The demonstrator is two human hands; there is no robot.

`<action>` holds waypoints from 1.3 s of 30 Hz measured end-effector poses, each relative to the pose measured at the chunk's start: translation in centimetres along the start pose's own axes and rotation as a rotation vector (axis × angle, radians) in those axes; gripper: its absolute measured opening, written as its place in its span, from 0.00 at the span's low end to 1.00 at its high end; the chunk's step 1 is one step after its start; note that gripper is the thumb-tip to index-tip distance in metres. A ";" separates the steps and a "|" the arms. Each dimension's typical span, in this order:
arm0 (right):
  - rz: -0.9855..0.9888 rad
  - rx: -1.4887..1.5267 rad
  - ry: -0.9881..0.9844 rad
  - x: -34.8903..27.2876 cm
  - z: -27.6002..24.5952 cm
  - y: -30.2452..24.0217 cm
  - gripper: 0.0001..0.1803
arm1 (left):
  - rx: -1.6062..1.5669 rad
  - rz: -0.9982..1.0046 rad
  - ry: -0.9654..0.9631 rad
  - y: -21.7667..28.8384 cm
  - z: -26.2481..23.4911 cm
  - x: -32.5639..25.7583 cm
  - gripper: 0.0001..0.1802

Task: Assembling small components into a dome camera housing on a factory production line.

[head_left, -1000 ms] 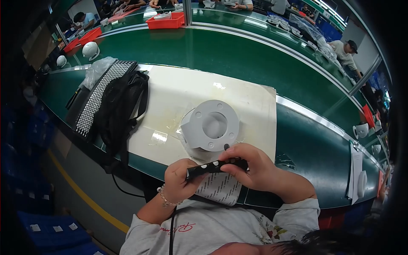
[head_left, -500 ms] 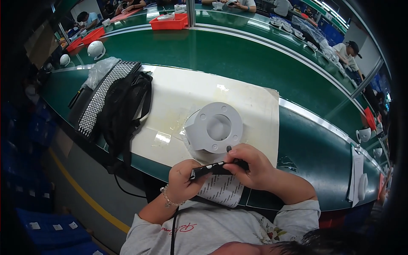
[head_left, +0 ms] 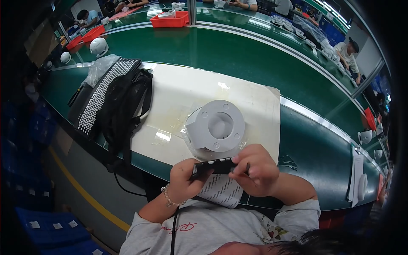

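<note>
My left hand [head_left: 183, 174] is closed on the end of a narrow black sheet [head_left: 204, 169] with a row of white round spots, like a sheet of adhesive pads. White backing paper with grey print [head_left: 221, 191] hangs below it. My right hand [head_left: 257, 170] is at the sheet's other end, its fingers pinched round a small dark piece, partly hidden and blurred. Just beyond both hands, a white plastic housing [head_left: 235, 119] lies on the white board [head_left: 255, 106], its ring-shaped base facing up with a round recess and several small round marks.
At left lie a black sheet with white dots [head_left: 100, 95], a black mesh bag [head_left: 127, 97] and clear plastic wrap [head_left: 101, 68]. Beyond runs a green conveyor [head_left: 157, 46] with white domes [head_left: 98, 46] and a red tray [head_left: 170, 21]. Papers [head_left: 357, 176] hang at right.
My right hand has pulled slightly back to the right from the black sheet, and its fingers have curled in with the small dark piece. The left hand keeps its grip.
</note>
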State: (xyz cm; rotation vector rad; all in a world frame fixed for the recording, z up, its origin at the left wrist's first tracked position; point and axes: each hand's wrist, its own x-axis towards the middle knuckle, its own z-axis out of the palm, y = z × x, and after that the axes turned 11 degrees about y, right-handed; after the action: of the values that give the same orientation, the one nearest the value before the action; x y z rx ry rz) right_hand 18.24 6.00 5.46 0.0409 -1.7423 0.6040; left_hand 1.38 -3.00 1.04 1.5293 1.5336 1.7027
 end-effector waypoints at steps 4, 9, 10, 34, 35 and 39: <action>0.222 -0.015 0.000 -0.8 0.8 -0.4 0.26 | 0.035 0.131 -0.036 0.0 0.3 0.0 0.08; 0.138 -0.132 -0.198 0.1 0.4 -0.6 0.29 | 0.022 0.121 -0.045 0.2 0.5 0.2 0.08; 0.070 -0.148 -0.233 0.2 0.4 -0.6 0.30 | -0.012 0.110 -0.050 0.6 0.4 0.5 0.07; 0.872 -0.020 -0.059 6.7 -0.8 5.2 0.33 | 0.014 0.428 -0.066 -3.6 -0.7 1.1 0.12; 0.829 -0.079 -0.068 6.7 -0.8 5.0 0.32 | 0.025 0.436 -0.071 -3.6 -0.7 1.1 0.12; 0.410 -0.425 -0.245 6.6 -1.3 3.9 0.31 | 0.017 0.443 -0.083 -3.6 -0.5 1.1 0.13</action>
State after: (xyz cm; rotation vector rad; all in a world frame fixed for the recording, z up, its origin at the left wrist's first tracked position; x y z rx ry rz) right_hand 16.27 11.79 10.26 -0.5718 -2.1056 0.5235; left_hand -0.77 -1.16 -1.54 2.0361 1.2326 1.8225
